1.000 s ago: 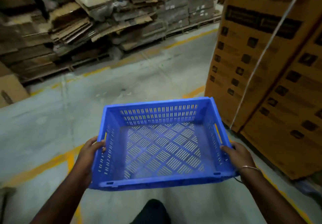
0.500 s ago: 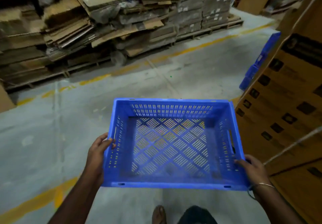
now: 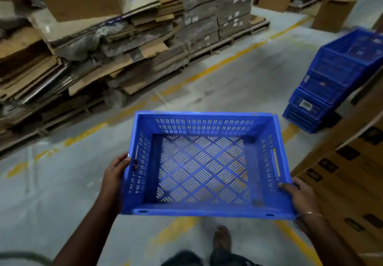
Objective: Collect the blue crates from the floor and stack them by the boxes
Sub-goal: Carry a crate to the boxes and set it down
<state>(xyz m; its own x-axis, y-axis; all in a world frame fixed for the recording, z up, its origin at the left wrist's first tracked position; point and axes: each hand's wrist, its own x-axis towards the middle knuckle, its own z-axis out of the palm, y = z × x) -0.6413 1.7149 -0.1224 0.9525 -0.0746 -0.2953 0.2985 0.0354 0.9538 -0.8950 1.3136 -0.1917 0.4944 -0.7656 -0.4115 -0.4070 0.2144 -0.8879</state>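
Two hands, left and right, each grip clamped on the crate sides; crate stack sits right of frame by boxes.

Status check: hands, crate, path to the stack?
Both hands, left and right, gripping empty blue crate. Crate stack ahead right. Floor between clear.

Both bare forearms reach forward and slightly inward, the left hand clasping the left wall of the blue crate with its thumb over the rim, the right hand gripping the near right corner, a thin bangle on that wrist.
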